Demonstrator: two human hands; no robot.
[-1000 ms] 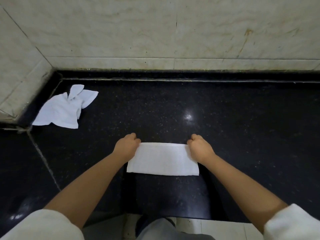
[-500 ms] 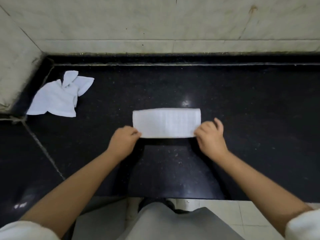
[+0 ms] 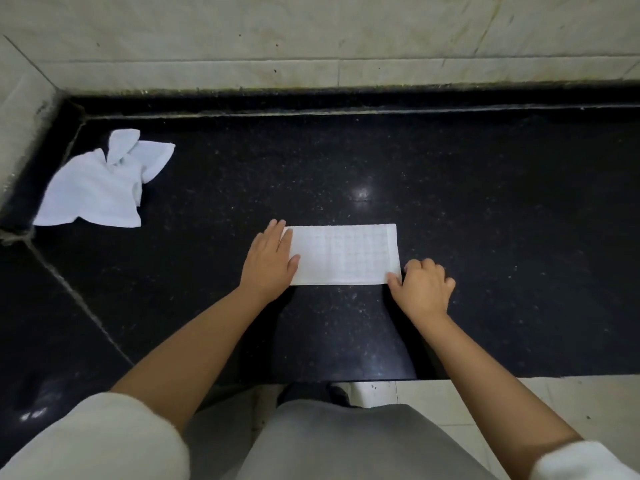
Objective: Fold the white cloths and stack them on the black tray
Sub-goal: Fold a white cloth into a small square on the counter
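Note:
A white cloth (image 3: 346,254), folded into a long flat strip, lies in the middle of the black stone counter (image 3: 485,237). My left hand (image 3: 268,259) rests flat on its left end with the fingers spread. My right hand (image 3: 422,285) sits at the strip's near right corner, fingers curled and pinching that corner. A second white cloth (image 3: 100,185) lies crumpled and unfolded at the far left of the counter, near the corner of the wall. No black tray shows in the view.
Pale tiled walls (image 3: 311,39) close off the counter at the back and on the left. A seam runs diagonally across the counter at left. The counter's front edge is just before my body, with light floor tiles (image 3: 571,403) below.
The strip has been folded over away from me into a narrower band. My left hand moved from the near left corner onto the left end, flat. My right hand shifted to the near right corner.

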